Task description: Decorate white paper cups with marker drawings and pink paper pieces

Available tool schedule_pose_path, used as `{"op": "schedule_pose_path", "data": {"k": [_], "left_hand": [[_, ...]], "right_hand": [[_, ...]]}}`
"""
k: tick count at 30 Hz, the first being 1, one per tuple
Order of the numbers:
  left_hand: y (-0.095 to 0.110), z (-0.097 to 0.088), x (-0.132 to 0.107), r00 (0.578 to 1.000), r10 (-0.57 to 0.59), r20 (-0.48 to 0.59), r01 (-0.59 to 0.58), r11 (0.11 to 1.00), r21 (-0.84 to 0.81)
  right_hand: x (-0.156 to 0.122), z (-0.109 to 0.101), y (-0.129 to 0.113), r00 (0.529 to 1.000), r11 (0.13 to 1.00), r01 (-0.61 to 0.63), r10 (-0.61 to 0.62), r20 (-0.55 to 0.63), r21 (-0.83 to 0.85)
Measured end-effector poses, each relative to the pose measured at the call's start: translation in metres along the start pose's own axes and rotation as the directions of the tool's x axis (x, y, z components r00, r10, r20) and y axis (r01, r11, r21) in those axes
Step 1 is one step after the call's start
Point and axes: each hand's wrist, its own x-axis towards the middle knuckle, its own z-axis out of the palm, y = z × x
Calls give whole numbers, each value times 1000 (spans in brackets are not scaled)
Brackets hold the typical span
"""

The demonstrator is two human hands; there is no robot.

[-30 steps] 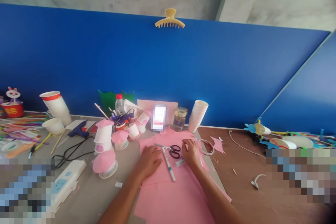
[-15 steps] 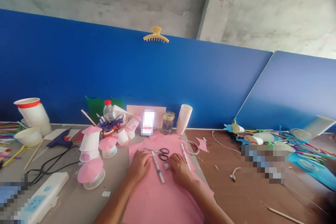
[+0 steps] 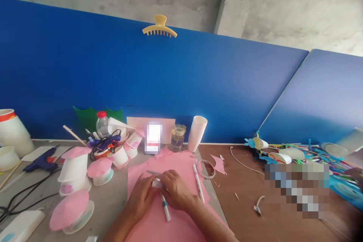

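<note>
My left hand (image 3: 141,193) and my right hand (image 3: 177,189) meet over the pink paper (image 3: 184,230). Between their fingertips is a small white piece (image 3: 156,183), partly hidden; both hands are closed on it. A blade of the scissors (image 3: 153,172) shows just beyond the fingers, while the rest lies out of sight behind my right hand. A white marker with a blue band (image 3: 166,210) lies on the paper, its upper end under the hands. Another white marker (image 3: 198,183) rests to the right of my right hand.
At left stand pink-topped paper cups (image 3: 74,166), a blue glue gun (image 3: 42,160) and a power strip (image 3: 21,225). Along the back are a phone (image 3: 153,138), a glass jar (image 3: 178,138) and stacked cups (image 3: 197,134). A tape roll (image 3: 206,169) lies at right.
My hands have come together from either side of the marker. My right hand has moved left with the small white piece, and my left hand now meets it. The view has shifted slightly.
</note>
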Motion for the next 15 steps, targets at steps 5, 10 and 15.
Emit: {"op": "schedule_pose_path", "data": {"k": [5, 10, 15], "left_hand": [[-13, 2, -1, 1000, 27, -3, -27, 999, 34], [-13, 4, -1, 998, 47, -48, -45, 998, 48], [-9, 3, -3, 997, -8, -79, 10, 999, 33]], "right_hand": [[-11, -3, 25, 986, 987, -55, 77, -149, 149], [-33, -10, 88, 726, 834, -551, 459, -513, -34], [-48, -3, 122, 716, 737, -634, 445, -537, -234]]}}
